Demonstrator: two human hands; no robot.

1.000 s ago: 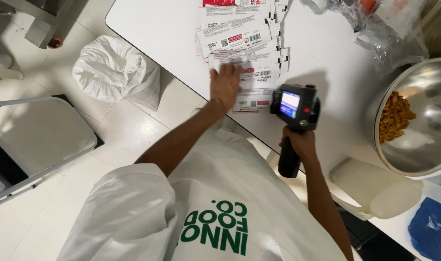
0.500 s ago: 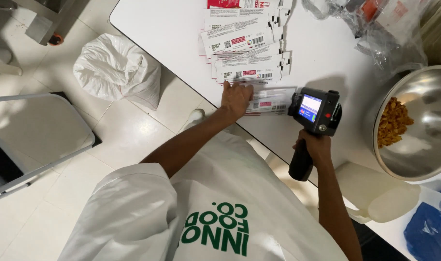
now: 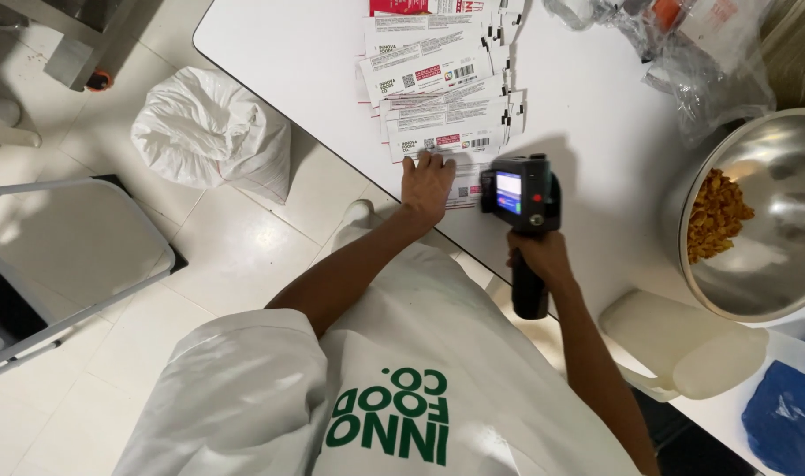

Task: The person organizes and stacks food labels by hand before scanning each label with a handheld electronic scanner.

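Head view: the left hand (image 3: 427,183) lies flat, fingers spread, palm down on the nearest printed pouch (image 3: 462,183) in a fanned row of flat white pouches (image 3: 438,84) on the white tabletop (image 3: 297,62). It presses on the pouch and grips nothing. The right hand (image 3: 536,257) is closed around the black handle of a handheld printer gun (image 3: 521,196). The gun's head rests over the right end of the same pouch, just beside the left hand, with its lit screen facing up.

The pouch row runs from the tabletop's far edge toward the person, each pouch overlapping the next. To the right stands a large steel bowl (image 3: 773,220) holding an orange-brown snack (image 3: 715,216). A white plastic scoop (image 3: 685,344) lies near the bowl's rim. Clear plastic bags (image 3: 685,53) lie at the far right of the tabletop. A blue bag (image 3: 786,414) shows at the lower right corner. On the floor, a white sack (image 3: 210,132) sits beside the tabletop edge, near a grey folding chair (image 3: 63,256).
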